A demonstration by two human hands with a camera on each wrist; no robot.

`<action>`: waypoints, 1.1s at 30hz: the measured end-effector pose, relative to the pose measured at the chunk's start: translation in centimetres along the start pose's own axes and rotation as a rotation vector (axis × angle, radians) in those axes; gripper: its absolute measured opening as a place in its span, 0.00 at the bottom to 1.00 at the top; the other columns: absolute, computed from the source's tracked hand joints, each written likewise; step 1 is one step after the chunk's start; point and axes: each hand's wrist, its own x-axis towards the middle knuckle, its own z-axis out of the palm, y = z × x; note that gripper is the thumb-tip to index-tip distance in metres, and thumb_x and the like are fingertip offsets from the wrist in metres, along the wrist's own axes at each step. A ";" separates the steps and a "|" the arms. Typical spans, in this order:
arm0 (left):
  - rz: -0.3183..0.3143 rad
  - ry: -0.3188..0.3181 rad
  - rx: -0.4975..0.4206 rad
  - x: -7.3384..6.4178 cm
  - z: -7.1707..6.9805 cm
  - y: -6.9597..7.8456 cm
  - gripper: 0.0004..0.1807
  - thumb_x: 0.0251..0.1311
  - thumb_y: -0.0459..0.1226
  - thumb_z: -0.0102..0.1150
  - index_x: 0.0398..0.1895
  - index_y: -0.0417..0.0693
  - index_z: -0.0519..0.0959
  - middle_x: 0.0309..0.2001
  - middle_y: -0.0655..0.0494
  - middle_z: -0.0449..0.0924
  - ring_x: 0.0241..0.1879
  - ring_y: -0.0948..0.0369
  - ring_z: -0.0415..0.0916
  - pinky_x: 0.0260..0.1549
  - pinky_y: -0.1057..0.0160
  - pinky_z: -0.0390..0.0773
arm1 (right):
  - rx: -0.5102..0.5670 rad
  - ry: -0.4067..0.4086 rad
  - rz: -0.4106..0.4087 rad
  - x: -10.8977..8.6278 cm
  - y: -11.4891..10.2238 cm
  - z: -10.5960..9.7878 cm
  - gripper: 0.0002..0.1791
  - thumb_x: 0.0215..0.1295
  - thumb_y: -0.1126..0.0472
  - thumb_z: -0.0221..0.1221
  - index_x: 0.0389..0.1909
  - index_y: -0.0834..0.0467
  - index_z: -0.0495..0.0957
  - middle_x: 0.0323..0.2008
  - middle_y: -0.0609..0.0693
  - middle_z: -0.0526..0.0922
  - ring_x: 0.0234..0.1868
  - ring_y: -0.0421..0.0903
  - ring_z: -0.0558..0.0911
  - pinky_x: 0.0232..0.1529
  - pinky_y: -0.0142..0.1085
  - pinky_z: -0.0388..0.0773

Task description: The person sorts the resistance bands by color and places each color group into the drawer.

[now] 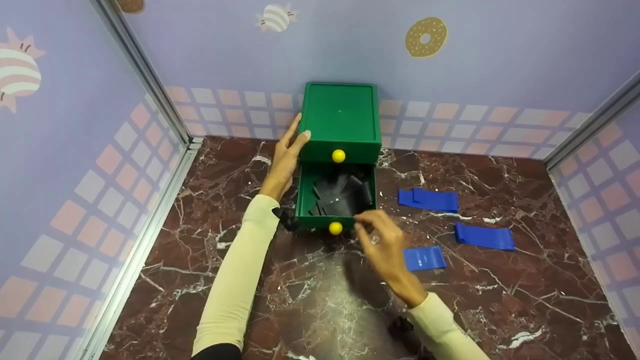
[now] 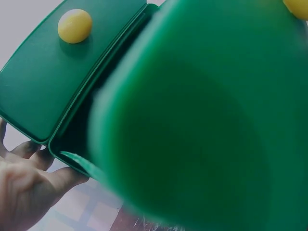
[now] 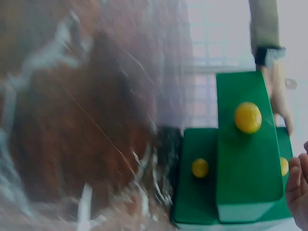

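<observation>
A green drawer cabinet with yellow knobs stands against the back wall. Its middle drawer is pulled out and holds several flat black pieces, part of them blurred. My left hand presses flat along the cabinet's left side, thumb at the front corner. In the left wrist view, that hand shows at the cabinet's edge. My right hand is by the drawer's right front corner, its loosely bent fingertips right at the rim. In the right wrist view, the right hand is partly cut off, with nothing seen in it.
Three folded blue bands lie to the right: one farther back, one at the far right and one nearer, partly behind my right hand. A brown marble-patterned surface lies beneath. Patterned walls enclose the back and sides.
</observation>
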 end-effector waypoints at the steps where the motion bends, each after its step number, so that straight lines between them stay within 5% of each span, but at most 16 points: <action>1: 0.002 0.003 -0.001 0.0 0.0 0.0 0.39 0.78 0.59 0.60 0.89 0.76 0.60 0.89 0.67 0.50 0.88 0.58 0.43 0.85 0.42 0.51 | 0.014 -0.017 -0.001 -0.4 -0.1 0.2 0.15 0.60 0.82 0.71 0.45 0.65 0.89 0.41 0.55 0.90 0.33 0.49 0.85 0.38 0.29 0.83; 10: 0.001 0.021 -0.003 -0.1 0.1 -0.2 0.41 0.79 0.58 0.60 0.90 0.70 0.59 0.89 0.65 0.52 0.88 0.57 0.45 0.85 0.44 0.51 | 0.048 -0.145 0.175 -2.9 -0.1 1.6 0.10 0.66 0.77 0.72 0.47 0.67 0.89 0.41 0.54 0.92 0.34 0.47 0.89 0.35 0.39 0.89; 15: 0.004 0.024 -0.007 0.0 0.1 -0.1 0.40 0.79 0.57 0.61 0.89 0.71 0.60 0.89 0.66 0.52 0.88 0.58 0.45 0.85 0.44 0.52 | 0.066 -0.211 0.333 -2.8 -0.1 2.1 0.11 0.71 0.71 0.71 0.52 0.68 0.87 0.43 0.56 0.93 0.38 0.49 0.92 0.41 0.39 0.91; 21: 0.000 0.026 -0.008 0.1 0.0 -0.2 0.39 0.78 0.58 0.61 0.88 0.75 0.61 0.88 0.67 0.52 0.88 0.58 0.45 0.85 0.44 0.51 | 0.031 -0.293 0.431 -2.3 -0.2 2.7 0.11 0.76 0.62 0.71 0.50 0.66 0.89 0.42 0.55 0.94 0.41 0.48 0.93 0.45 0.41 0.91; 27: 0.006 0.020 -0.004 0.0 -0.1 -0.2 0.40 0.78 0.58 0.60 0.89 0.73 0.60 0.89 0.66 0.52 0.88 0.58 0.45 0.85 0.44 0.51 | 0.001 -0.309 0.501 -1.8 -0.1 3.2 0.14 0.78 0.55 0.70 0.47 0.63 0.90 0.36 0.51 0.94 0.36 0.45 0.92 0.41 0.40 0.90; 33: 0.011 0.016 -0.012 0.0 0.2 -0.1 0.38 0.79 0.58 0.60 0.88 0.76 0.61 0.89 0.66 0.52 0.88 0.58 0.45 0.85 0.45 0.52 | 0.114 -0.274 0.588 -1.1 0.1 3.3 0.15 0.78 0.53 0.70 0.44 0.63 0.91 0.33 0.60 0.93 0.30 0.60 0.91 0.30 0.35 0.87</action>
